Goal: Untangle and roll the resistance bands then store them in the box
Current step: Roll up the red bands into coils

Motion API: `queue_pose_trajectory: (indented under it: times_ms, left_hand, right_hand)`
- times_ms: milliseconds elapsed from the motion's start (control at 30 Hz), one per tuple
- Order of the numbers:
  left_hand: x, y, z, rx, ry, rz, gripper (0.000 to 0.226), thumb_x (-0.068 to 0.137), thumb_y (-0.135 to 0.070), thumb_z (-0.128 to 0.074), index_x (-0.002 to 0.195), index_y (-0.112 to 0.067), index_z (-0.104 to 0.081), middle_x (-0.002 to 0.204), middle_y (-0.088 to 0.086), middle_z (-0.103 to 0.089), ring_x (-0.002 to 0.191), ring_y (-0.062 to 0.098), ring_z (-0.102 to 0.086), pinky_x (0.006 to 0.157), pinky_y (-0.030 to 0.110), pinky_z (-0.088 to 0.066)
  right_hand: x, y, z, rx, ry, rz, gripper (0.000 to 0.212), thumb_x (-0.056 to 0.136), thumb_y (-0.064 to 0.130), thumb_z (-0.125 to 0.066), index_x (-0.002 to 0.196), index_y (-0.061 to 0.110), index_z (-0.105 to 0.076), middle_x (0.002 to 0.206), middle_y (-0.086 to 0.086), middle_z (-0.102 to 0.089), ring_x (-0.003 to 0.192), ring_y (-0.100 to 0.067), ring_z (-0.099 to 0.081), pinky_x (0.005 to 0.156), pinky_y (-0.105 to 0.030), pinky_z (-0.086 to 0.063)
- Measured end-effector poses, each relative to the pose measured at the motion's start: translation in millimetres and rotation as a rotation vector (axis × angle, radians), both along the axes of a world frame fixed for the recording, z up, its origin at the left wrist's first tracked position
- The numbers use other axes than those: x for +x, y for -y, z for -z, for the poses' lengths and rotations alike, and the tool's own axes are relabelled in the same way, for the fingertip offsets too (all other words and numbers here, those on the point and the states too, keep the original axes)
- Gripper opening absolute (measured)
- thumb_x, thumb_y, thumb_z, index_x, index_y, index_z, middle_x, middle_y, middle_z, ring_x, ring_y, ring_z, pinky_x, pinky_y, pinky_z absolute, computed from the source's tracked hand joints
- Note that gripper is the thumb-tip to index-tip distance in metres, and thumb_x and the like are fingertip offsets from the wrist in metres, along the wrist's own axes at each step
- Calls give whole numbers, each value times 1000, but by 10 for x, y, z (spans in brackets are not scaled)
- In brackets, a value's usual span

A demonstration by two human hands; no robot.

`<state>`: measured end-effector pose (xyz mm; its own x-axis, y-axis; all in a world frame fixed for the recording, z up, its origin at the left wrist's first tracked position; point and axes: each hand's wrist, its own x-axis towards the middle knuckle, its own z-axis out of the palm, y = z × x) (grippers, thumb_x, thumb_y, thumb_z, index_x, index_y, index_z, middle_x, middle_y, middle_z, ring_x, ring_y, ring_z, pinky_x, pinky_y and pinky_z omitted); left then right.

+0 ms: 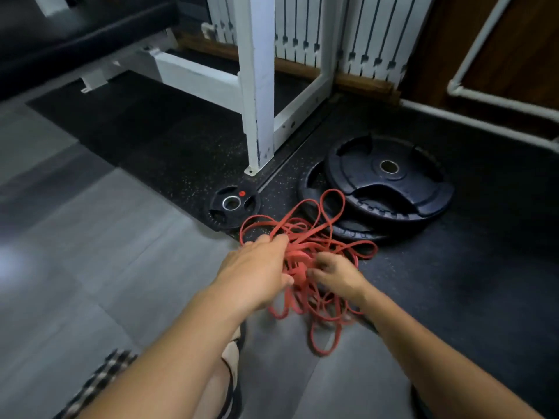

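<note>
while both hands are buried in it, the resistance bands [298, 255] are just one red knot on the floor [121, 267].
right hand [335, 276] has its fingers curled into the strands; left hand [257, 267] lies flattish on top, can't tell if it grips any. i'd pick one outer loop and trace it out slowly instead of yanking. the heap has no real long axis, though it sprawls away from the person, with loops reaching the weight plates [390, 176]. no box in sight.

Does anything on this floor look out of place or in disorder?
Yes. The red resistance bands lie in one tangled heap on the floor, some loops reaching onto the stacked weight plates, whose top plate sits askew on the lower one.
</note>
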<state>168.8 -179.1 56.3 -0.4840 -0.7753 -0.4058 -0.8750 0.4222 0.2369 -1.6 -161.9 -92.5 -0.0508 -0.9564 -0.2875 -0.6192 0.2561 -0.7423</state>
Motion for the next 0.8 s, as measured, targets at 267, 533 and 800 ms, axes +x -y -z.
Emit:
queue_pose_trajectory:
  times_ms: [267,533,800]
  left_hand:
    - [-300,-225,-342,101,-748,-72,63,82,-15,-69,138,-22,-41,134,4,-50,107,22,-57,97,33,-43]
    - [-587,-748,-506,350,-1050,25,18,76,-3,-71,81,-18,-64,72,-6,-61,68,6,-55,70,24,-46]
    - [-671,-743,-661,192,-1306,-164,20,82,-2,-65,83,-22,-64,72,-7,-62,62,-2,-54,67,19,-46]
  right_hand:
    - [-197,-603,-2076,-402,234,108,15,88,17,-60,73,18,-58,61,7,-53,55,0,-45,54,-12,-36]
    - [-319,-1415,-2661,-580,348,274,9,86,21,-54,81,16,-60,68,3,-58,58,-4,-51,57,-16,-44]
    - [-650,-1839,-2299,-458,208,464,13,87,17,-60,76,20,-64,56,12,-56,51,5,-46,53,-9,-36]
